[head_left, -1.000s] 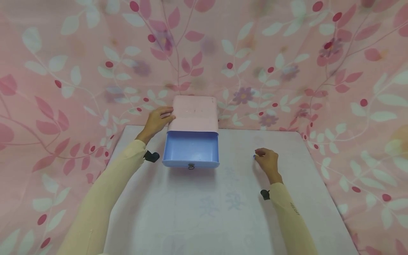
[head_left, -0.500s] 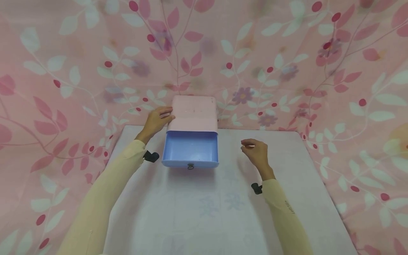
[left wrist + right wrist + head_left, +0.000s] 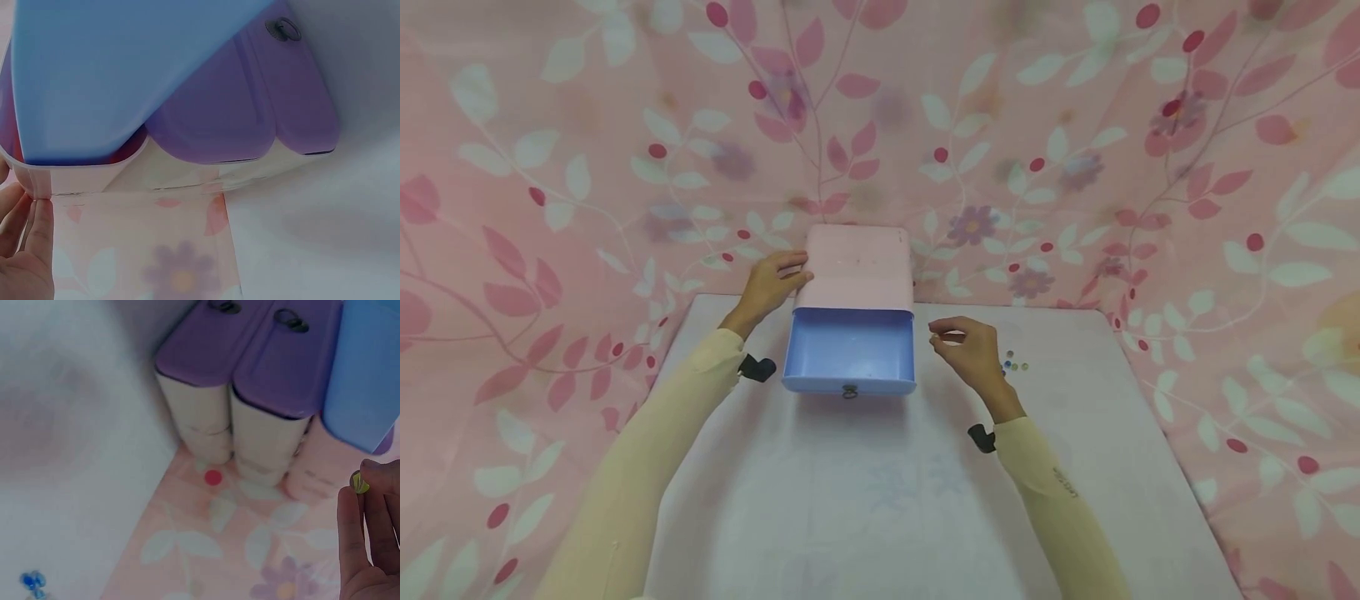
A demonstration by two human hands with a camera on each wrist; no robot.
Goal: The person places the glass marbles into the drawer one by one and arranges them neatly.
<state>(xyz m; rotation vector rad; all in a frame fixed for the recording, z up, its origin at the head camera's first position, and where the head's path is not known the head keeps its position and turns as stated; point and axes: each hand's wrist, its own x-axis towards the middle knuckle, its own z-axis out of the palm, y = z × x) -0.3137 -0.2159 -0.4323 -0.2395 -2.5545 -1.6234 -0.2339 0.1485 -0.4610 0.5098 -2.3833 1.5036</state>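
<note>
A drawer unit with a pink top (image 3: 856,267) stands at the back of the table, its blue drawer (image 3: 850,346) pulled out. Purple drawer fronts (image 3: 212,106) with ring pulls sit below, seen in both wrist views. My left hand (image 3: 766,287) rests its fingertips against the unit's left side. Just right of the drawer, my right hand (image 3: 972,354) pinches a small yellow-green marble (image 3: 359,482) between thumb and fingers. Several loose marbles (image 3: 1025,367) lie on the table behind that hand, partly hidden by it; blue marbles (image 3: 31,580) show in the right wrist view.
A white cloth (image 3: 820,500) covers the table. Pink floral fabric (image 3: 880,117) hangs behind and along the sides, close behind the unit. The drawer juts forward, with its ring pull (image 3: 850,392) on the front.
My right hand has moved left from the marbles toward the drawer, with a marble held at its fingertips. The loose marbles have come into view. My left hand stays against the unit.
</note>
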